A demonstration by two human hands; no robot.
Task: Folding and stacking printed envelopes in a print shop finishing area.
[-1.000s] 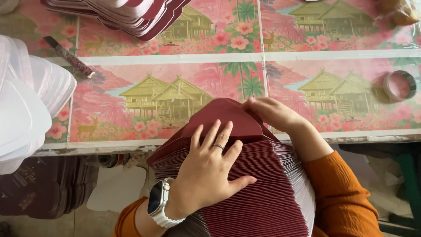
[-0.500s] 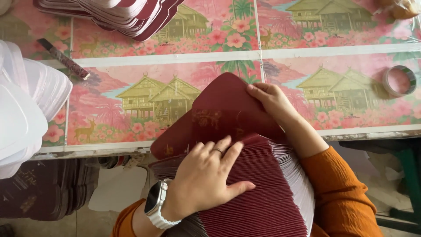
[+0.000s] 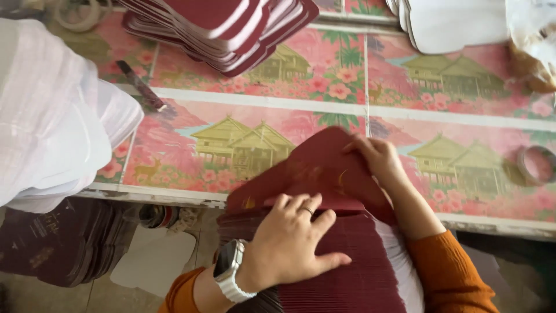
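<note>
Two hands of mine are on a thick stack of maroon die-cut card sheets [image 3: 347,272] resting on edge at six o'clock, against the near edge of the table [image 3: 324,104] with its pink cloth of printed houses and flowers. Starting at nine o'clock, a pile of white cut sheets [image 3: 52,116] bulges over the table's left side, a dark pen-like tool [image 3: 142,87] lies at ten o'clock, and a fanned heap of maroon-and-white cards [image 3: 226,29] sits at twelve. My left hand [image 3: 289,246], with a ring and a white watch, lies flat and spread across the stack's ribbed edges, pressing rather than clasping. My right hand [image 3: 379,159] pinches the far rim of the top maroon card [image 3: 313,174], thumb under, fingers over, lifting it toward one o'clock. I judge each card thin, light and springy, easy to crease, so the rim near a corner is the place to hold it, while the whole stack seems heavy and apt to slide apart. A roll of tape [image 3: 536,165] lies at three o'clock. Compared with half a second ago, the card seems peeled a little further and my left hand has slid lower down the stack.
</note>
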